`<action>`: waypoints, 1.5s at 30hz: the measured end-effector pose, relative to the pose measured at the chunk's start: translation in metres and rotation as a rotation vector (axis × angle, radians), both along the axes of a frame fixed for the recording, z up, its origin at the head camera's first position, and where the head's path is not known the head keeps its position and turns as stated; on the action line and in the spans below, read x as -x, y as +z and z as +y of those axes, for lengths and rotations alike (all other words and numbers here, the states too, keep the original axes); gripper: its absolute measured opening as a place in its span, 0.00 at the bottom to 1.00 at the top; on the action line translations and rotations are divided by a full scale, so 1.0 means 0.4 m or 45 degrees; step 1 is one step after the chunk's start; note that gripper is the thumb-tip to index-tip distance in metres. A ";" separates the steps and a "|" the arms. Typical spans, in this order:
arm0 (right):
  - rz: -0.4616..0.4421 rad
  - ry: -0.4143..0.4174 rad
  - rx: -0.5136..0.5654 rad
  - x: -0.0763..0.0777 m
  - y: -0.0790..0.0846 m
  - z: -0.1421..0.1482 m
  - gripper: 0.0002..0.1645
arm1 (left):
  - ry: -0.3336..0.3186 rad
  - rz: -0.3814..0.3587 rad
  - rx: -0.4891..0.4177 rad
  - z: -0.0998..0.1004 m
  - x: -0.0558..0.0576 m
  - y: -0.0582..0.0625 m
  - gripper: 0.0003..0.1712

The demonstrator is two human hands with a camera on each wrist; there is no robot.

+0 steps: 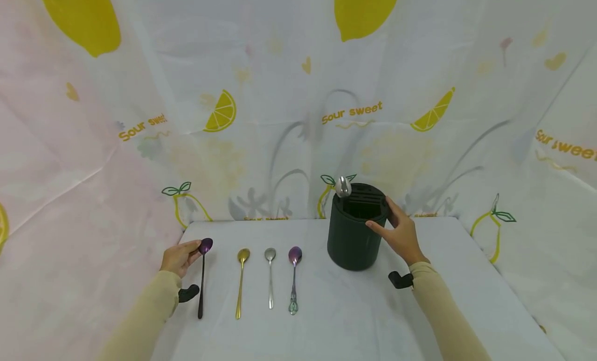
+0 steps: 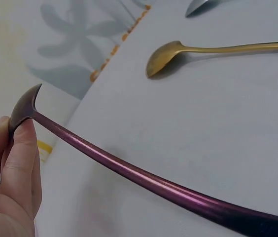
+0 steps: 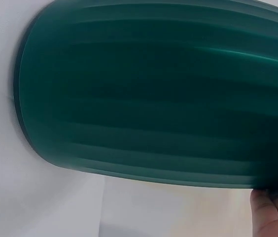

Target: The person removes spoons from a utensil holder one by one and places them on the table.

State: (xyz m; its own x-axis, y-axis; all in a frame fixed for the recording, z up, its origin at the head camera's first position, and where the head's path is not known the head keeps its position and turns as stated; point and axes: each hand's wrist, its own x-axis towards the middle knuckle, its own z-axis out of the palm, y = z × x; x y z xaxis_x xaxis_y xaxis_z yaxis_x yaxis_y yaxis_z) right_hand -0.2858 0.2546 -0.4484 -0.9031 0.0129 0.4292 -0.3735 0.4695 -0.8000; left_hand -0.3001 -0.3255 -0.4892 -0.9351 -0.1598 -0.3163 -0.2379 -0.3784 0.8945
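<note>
At the left of the head view my left hand (image 1: 179, 257) pinches the bowl edge of a dark purple spoon (image 1: 202, 278). In the left wrist view the fingers (image 2: 20, 168) hold that bowl, and the long shiny handle runs off to the lower right. My right hand (image 1: 402, 234) grips the upper right side of a dark green utensil holder (image 1: 353, 242), thumb near the front rim. A silver spoon (image 1: 343, 187) stands in the holder, bowl up; its handle is hidden inside. The holder's ribbed wall (image 3: 154, 98) fills most of the right wrist view.
Between the hands lie a gold spoon (image 1: 240, 283), a small silver spoon (image 1: 270, 278) and a purple spoon with an ornate handle end (image 1: 294, 280), all bowls pointing away. A white cloth covers the table (image 1: 336, 319). Behind it hangs a lemon-print curtain (image 1: 289, 91).
</note>
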 end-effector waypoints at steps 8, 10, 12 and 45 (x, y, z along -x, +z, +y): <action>0.012 -0.016 -0.011 -0.002 -0.008 0.001 0.54 | 0.023 -0.038 0.028 -0.003 0.003 -0.035 0.15; 0.009 -0.011 -0.016 -0.003 -0.005 0.000 0.54 | 0.039 -0.051 0.025 -0.002 0.003 -0.037 0.15; 0.005 -0.006 -0.018 -0.005 0.001 -0.003 0.53 | 0.057 -0.052 0.020 -0.001 0.005 -0.042 0.15; 0.037 -0.023 0.013 0.005 -0.012 -0.005 0.54 | 0.135 0.001 0.349 0.027 -0.004 -0.126 0.10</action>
